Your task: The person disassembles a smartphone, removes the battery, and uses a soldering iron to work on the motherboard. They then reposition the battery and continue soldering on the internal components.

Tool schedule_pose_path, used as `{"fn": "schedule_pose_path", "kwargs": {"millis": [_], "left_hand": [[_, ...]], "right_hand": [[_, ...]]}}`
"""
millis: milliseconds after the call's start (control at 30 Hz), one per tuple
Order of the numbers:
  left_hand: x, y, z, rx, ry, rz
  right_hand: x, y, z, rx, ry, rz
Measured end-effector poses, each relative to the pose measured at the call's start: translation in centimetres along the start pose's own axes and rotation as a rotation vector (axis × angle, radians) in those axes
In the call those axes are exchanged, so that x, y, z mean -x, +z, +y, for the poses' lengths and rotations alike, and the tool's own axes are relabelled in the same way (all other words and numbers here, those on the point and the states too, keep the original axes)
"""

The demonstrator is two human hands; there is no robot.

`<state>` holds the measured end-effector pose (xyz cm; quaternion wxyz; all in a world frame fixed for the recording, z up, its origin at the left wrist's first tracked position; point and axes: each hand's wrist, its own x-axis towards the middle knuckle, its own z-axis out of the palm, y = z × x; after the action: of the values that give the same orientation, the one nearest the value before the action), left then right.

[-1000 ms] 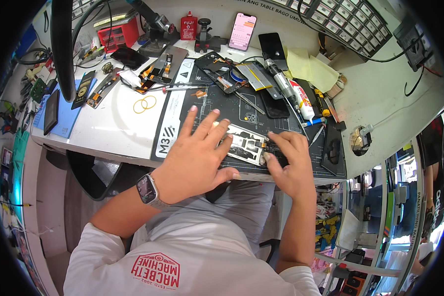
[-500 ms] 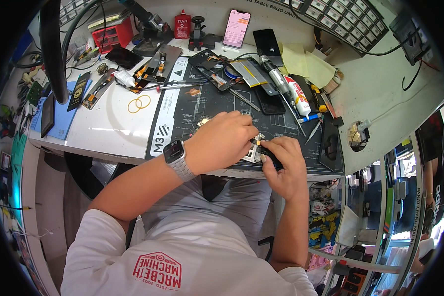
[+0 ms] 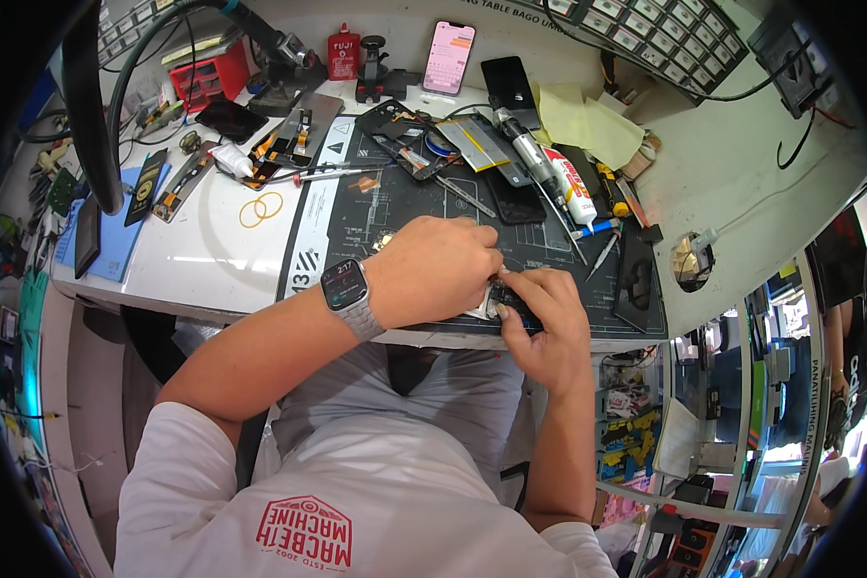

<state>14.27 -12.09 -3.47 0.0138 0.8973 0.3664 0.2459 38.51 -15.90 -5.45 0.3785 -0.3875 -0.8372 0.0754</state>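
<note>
At the near edge of the dark work mat [image 3: 419, 210], the right hand [image 3: 552, 313] has its thumb and forefinger curved in, nearly closed, on the right end of a pale metal part [image 3: 479, 310]; the left hand [image 3: 433, 270] bends over the rest of it with fingers bunched, and whether they pinch anything cannot be told, since the knuckles hide the tips. The part lies on the near strip of the mat, mostly covered, with a sliver showing between the hands. If the right thumb eases while the left fingers pull or press, the part could swivel and slide off the mat's near side toward the lap; uneven force from both hands could also bend something so thin, and any small loose piece at that end could flick away unseen. Farther up the mat, metal tweezers [image 3: 464, 197] and a dark phone [image 3: 516, 200] lie close enough that a sudden slip forward might knock them. Toward the mat's right side, a slim screwdriver [image 3: 603, 252] points at the right hand's side, so a careless sweep could catch its tip. Near the mat's far edge, a yellow-edged battery [image 3: 474, 144] rests on stacked parts, and a hard jolt to the mat might tip or dent it
</note>
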Motion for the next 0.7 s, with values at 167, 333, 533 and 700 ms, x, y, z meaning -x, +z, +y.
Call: {"fn": "schedule_pose_path", "kwargs": {"millis": [167,333,533,700], "left_hand": [[0.3,0.3,-0.5,0.046,-0.001,0.046],[0.3,0.3,-0.7,0.093,-0.025,0.045],[0.3,0.4,-0.8,0.13,-0.045,0.04],[0.1,0.0,-1.4,0.227,-0.072,-0.028]], "right_hand": [[0.0,0.2,0.1,0.031,-0.018,-0.01],[0.0,0.2,0.1,0.035,-0.007,-0.007],[0.2,0.3,-0.1,0.031,-0.014,0.005],[0.2,0.3,-0.1,0.066,-0.017,-0.016]]}}
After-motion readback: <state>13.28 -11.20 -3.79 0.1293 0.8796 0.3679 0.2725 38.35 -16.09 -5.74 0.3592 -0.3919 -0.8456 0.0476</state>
